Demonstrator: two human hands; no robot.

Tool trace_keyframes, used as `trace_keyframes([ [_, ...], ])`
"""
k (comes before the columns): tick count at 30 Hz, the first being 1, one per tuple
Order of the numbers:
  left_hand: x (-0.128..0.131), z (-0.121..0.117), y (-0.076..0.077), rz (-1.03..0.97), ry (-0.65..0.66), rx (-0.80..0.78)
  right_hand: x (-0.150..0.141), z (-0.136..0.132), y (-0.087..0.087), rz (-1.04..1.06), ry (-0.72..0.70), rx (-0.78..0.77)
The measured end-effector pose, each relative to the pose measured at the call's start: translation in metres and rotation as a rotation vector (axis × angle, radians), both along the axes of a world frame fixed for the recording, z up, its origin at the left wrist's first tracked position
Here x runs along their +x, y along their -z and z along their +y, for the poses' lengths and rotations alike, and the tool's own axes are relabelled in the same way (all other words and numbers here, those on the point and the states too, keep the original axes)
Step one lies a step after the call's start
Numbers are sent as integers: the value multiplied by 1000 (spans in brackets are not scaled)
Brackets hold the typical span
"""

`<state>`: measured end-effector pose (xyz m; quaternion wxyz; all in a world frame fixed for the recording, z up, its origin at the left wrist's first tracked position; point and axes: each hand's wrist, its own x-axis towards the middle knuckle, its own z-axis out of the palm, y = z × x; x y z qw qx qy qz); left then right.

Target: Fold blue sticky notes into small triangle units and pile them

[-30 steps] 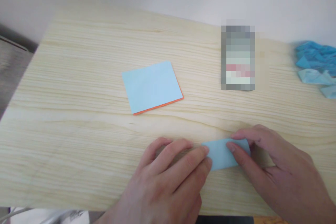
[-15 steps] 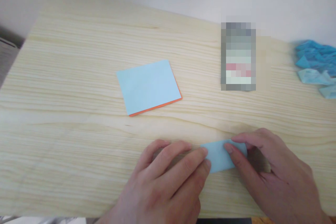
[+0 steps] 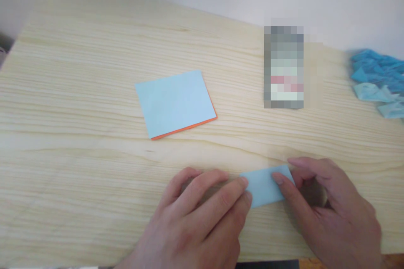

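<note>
two spaced hands, left hand (image 3: 197, 218) and right hand (image 3: 337, 208), contacted one light-blue paper strip (image 3: 264, 185), grip closure indeterminate, near one orange-edged paper stack (image 3: 176, 104).

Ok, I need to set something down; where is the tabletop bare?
Widest: the wooden tabletop left of the blue-topped paper stack. A smaller patch lies between that stack and the pixelated item. It's crowded at front, where the left hand and right hand touch the small blue paper, and at far right, by the crumpled blue pieces.
</note>
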<state>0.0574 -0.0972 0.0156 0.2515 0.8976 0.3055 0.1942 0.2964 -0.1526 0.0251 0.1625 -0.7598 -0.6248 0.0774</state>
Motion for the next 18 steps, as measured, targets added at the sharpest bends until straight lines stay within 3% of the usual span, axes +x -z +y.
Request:
trace_keyframes([
  [12,-1,4,-4,19,10,-39,11,-4,4,96,-88,-13],
  [18,-1,3,-8,30,27,-43,11,-8,2,159,-42,-45],
])
